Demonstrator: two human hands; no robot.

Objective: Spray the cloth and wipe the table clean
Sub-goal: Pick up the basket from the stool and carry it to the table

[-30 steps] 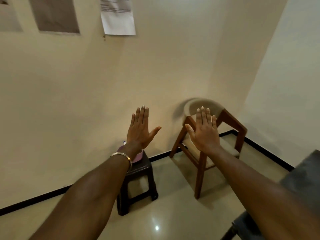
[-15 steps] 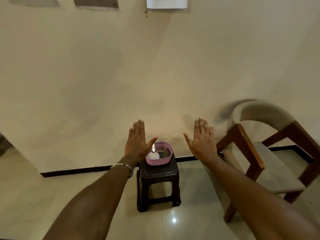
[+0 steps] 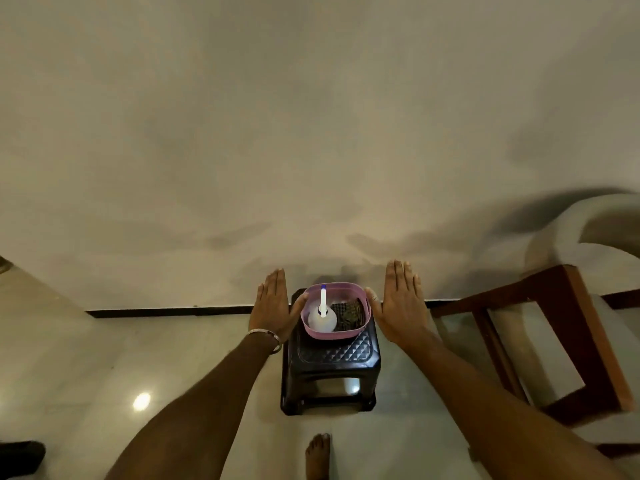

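A bare foot [image 3: 318,457] stands on the floor before the dark stool [image 3: 330,362], with a wooden chair [image 3: 568,344] at right. On the stool, the pink basket [image 3: 335,332] holds the spray bottle [image 3: 322,315] and the cloth [image 3: 350,313]; left hand [image 3: 273,308] and right hand [image 3: 401,306] hover beside it, fingers straight and together, holding nothing. Compared with half a second ago, the stool now sits centred between the hands.

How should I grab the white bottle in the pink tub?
Probably from above. The spray bottle stands upright in the pink tub, whose walls block its sides, beside the checked cloth. Wrap your grip around the slim neck under the nozzle and lift straight up.
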